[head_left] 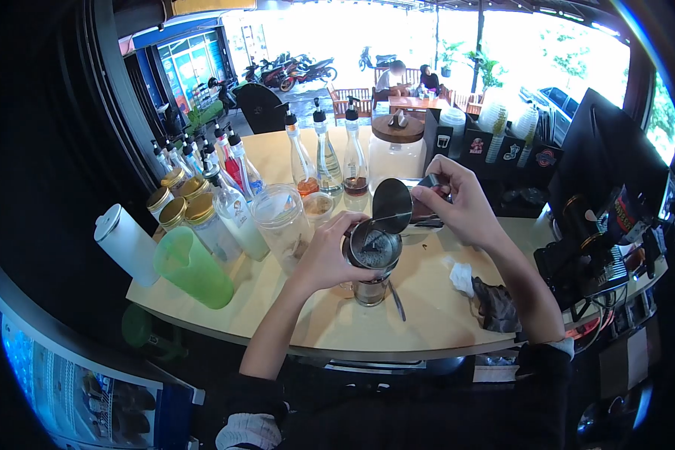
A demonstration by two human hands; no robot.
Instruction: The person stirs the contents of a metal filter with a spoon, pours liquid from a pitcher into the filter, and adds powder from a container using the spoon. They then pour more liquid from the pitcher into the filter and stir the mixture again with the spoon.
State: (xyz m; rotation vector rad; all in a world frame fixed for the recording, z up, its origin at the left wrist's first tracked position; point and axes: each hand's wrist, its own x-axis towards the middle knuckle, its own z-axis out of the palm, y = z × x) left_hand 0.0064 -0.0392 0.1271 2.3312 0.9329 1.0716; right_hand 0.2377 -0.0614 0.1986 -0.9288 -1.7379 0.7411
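Observation:
My left hand is wrapped around a metal-rimmed cup with dark, bubbly contents. Directly below the cup is a clear glass on the counter, overlapped by it in this view. My right hand grips the black handle of a metal pot, whose dark round face tilts toward me right at the cup's far rim. Just right of the glass lies a spoon.
Left of my hands stand a clear jar, a green pitcher, a white jug and several pump bottles. A crumpled tissue and dark cloth lie right on the counter. Two people sit outside.

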